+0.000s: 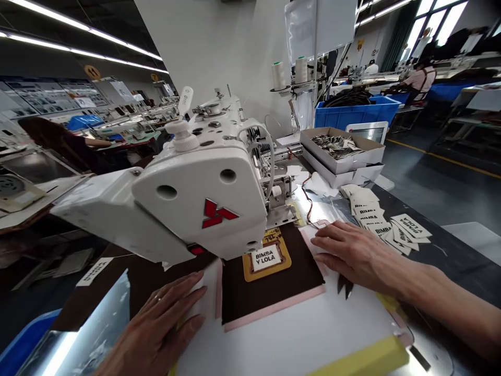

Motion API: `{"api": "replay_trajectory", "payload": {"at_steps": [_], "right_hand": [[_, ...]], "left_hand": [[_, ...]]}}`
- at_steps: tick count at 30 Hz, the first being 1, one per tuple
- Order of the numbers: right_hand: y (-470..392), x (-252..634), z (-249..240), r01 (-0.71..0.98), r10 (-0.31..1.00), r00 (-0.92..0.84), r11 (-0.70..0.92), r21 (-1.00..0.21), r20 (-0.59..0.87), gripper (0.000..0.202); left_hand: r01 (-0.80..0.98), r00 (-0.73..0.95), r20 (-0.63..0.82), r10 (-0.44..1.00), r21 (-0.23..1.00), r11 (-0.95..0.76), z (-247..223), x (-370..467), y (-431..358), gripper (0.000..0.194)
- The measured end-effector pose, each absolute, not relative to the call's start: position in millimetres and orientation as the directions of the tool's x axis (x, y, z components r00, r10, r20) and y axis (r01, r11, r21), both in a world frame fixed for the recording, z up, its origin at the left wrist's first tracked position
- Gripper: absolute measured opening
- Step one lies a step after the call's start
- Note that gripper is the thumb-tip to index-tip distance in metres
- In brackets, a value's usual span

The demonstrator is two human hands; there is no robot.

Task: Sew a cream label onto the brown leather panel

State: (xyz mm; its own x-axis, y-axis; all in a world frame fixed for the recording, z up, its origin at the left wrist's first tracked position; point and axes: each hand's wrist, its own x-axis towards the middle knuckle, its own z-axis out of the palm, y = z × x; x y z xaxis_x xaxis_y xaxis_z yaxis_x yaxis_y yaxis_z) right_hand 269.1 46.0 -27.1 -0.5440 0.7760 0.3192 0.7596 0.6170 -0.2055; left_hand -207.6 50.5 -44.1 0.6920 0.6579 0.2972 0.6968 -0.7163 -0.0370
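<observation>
My left hand lies with fingers stretched out on the left part of a white template board, beside its pink edging. My right hand rests on the board's right part, fingers bent a little; the dark pointed tips of thread snips stick out beneath it, their handles hidden. Between my hands a dark brown fabric piece lies within the pink edging. On it sits a yellow frame around a white label reading BIMBA Y LOLA, partly under the head of a white sewing machine.
Loose labels lie fanned on the dark table at right. Behind them stand a cardboard box full of labels and a blue crate. Thread cones stand at the back. Another label lies at left. Other people sit farther off.
</observation>
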Motion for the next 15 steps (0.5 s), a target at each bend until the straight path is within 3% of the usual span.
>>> {"api": "replay_trajectory", "payload": {"at_steps": [8, 15], "right_hand": [[47, 270, -28, 0.777, 0.802, -0.532, 0.59, -0.219, 0.271, 0.026], [50, 272, -29, 0.757, 0.796, -0.554, 0.603, -0.252, 0.242, 0.026]], "left_hand": [[0.668, 0.711, 0.314, 0.629, -0.023, -0.744, -43, -182, 61, 0.057], [0.901, 0.43, 0.21, 0.878, -0.046, -0.431, -43, -180, 108, 0.044]]}}
